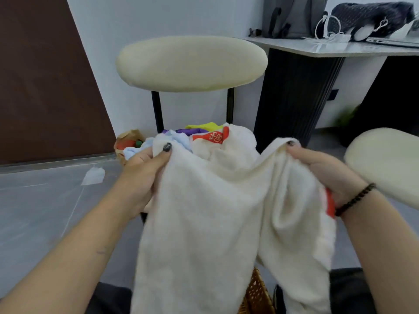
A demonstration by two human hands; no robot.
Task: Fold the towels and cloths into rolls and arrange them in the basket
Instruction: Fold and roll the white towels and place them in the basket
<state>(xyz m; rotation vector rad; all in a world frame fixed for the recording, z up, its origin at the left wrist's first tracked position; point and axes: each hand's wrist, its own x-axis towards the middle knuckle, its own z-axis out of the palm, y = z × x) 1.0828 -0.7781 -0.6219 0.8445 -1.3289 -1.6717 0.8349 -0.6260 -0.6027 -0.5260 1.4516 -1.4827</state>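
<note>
Head view: left hand (145, 164) and right hand (317, 168) each grip the white towel (204, 211), hanging lengthwise downward.

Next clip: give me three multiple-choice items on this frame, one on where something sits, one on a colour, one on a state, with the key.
1. Where does the wicker basket show?
A. On the grey table
B. Low in the frame, under the hanging towel
C. On the chair's backrest

2. What colour is the towel being held?
A. Cream-white with an orange band
B. Purple
C. Light blue

3. How is the towel held?
A. Left hand only
B. Lying untouched
C. Gripped by both hands

Key: 1 B, its weave peeks out below the towel; 2 A, cream cloth with orange edging; 3 C, the left hand and the right hand each clutch its upper edge.
</note>
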